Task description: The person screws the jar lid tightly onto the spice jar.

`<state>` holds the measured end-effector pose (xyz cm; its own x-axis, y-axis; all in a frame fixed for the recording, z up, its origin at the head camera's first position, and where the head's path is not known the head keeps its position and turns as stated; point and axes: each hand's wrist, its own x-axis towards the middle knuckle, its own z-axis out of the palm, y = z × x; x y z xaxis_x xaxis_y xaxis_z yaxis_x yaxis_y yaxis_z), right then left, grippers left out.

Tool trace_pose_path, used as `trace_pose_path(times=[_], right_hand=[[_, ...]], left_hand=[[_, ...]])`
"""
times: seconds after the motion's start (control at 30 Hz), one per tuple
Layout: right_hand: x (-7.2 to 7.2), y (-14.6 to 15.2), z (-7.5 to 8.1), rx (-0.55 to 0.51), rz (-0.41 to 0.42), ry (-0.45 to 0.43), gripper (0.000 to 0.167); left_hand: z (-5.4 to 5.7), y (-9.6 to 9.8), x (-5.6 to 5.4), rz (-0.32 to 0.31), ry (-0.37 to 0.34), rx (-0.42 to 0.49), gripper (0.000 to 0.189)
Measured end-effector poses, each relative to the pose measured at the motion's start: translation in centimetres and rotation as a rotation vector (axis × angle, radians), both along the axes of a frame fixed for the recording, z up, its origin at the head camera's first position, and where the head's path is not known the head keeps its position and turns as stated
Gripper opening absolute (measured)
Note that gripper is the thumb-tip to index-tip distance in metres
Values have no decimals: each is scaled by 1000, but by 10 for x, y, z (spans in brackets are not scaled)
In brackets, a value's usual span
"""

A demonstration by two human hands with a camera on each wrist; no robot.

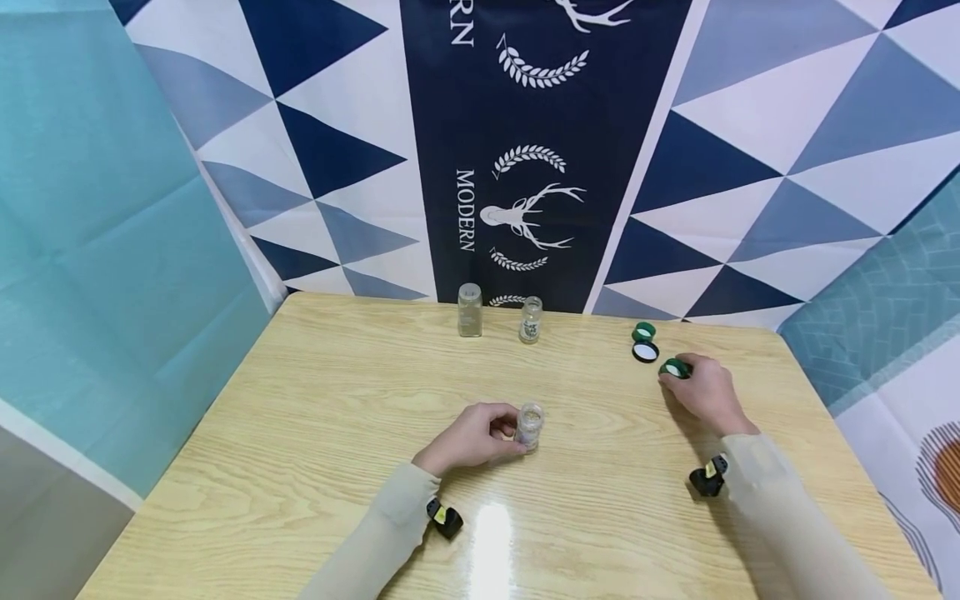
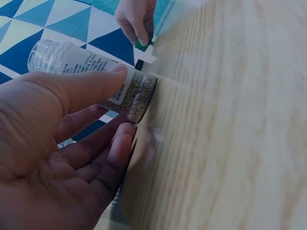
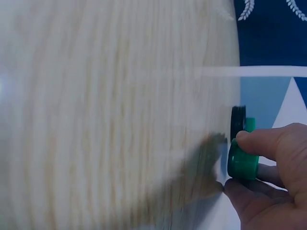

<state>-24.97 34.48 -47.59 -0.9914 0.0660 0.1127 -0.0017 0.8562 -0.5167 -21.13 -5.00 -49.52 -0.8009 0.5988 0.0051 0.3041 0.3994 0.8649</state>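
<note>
My left hand [image 1: 478,434] holds a small clear jar [image 1: 529,427] between thumb and fingers, upright at the middle of the table. In the left wrist view the jar [image 2: 96,72] has no lid, a printed white label and brownish grains in its lower part. Over at the right, my right hand [image 1: 707,390] pinches a green cap [image 1: 674,369] close to the tabletop; its white inside faces up. The right wrist view shows the thumb and a finger on the ridged side of this green cap [image 3: 243,161].
Just beyond the right hand lie a black-rimmed lid [image 1: 645,352] and another green cap [image 1: 643,332]. Toward the back edge of the wooden table [image 1: 337,400] stand a squarish glass jar [image 1: 470,311] and a round open jar [image 1: 530,320]. A patterned cloth [image 1: 345,150] hangs behind.
</note>
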Motion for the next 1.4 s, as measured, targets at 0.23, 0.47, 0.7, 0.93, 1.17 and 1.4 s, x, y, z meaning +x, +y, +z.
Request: trace_pose_path(times=[0.23, 0.47, 0.7, 0.93, 1.17, 1.4], right_hand=[[10, -18, 3, -10, 75, 0, 50], [18, -38, 7, -58, 159, -54, 54], [26, -55, 8, -136, 202, -74, 54], [35, -70, 11, -180, 214, -51, 50], [41, -86, 13, -232, 226, -60, 49], [46, -97, 9, -285, 235, -42, 49]], left_hand=[[-6, 1, 1, 2, 16, 12, 37], [-6, 2, 1, -7, 34, 12, 36], [-5, 2, 1, -1, 23, 1, 33], [-6, 2, 1, 7, 39, 5, 32], [-7, 3, 0, 18, 48, 15, 31], [-7, 2, 0, 9, 40, 20, 46]])
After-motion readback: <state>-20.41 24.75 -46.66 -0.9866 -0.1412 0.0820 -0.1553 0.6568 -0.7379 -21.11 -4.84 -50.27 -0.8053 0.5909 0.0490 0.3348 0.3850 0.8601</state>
